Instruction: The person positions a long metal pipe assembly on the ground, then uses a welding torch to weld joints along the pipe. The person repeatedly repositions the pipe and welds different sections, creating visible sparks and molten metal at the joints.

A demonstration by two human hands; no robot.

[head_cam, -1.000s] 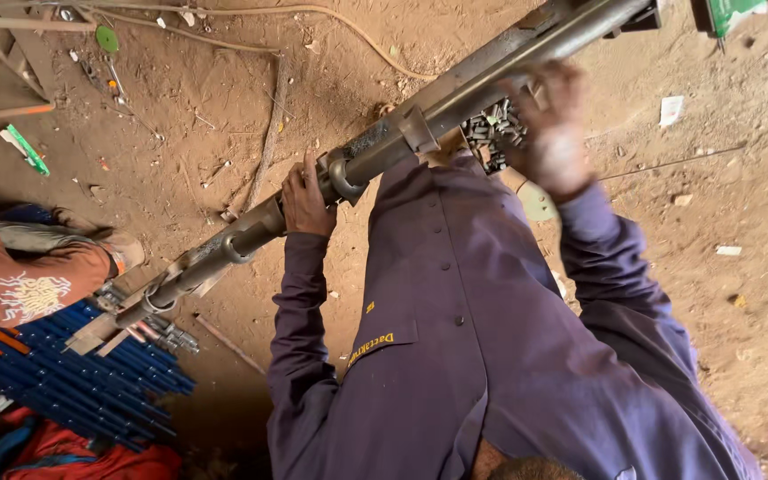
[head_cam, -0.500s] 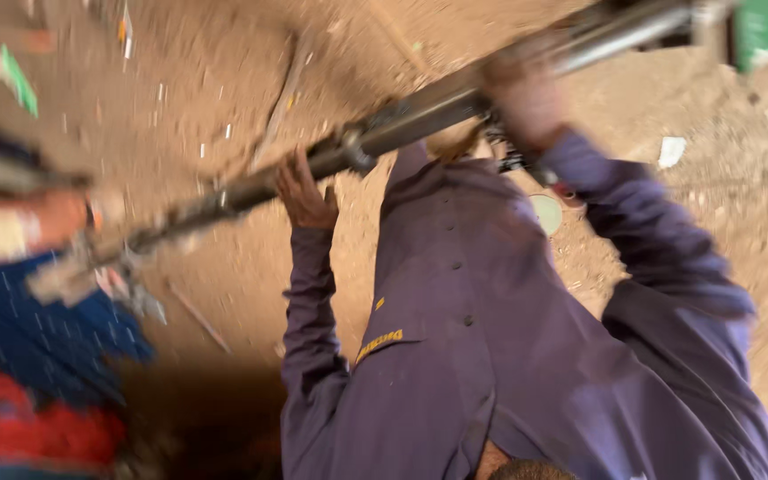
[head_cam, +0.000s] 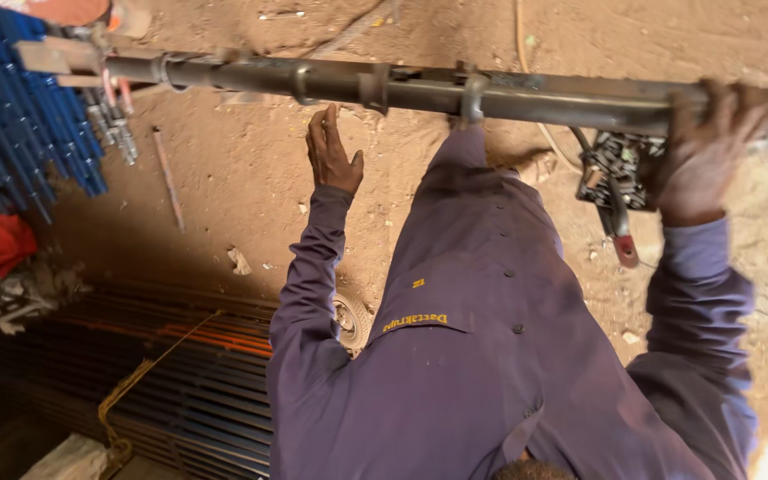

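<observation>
Dusty earth floor (head_cam: pixel 242 178) lies beyond a long steel pipe (head_cam: pixel 526 93) spanning both hands: the right hand (head_cam: pixel 704 156) is clamped over it, the left hand (head_cam: pixel 331 156) open-palmed just beneath, so steadying both ends should keep it level.

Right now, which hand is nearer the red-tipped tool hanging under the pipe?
The right hand: it grips the long metal pipe just beside the red-tipped tool. The left hand reaches up under the pipe, far along it toward the blue rods.
</observation>
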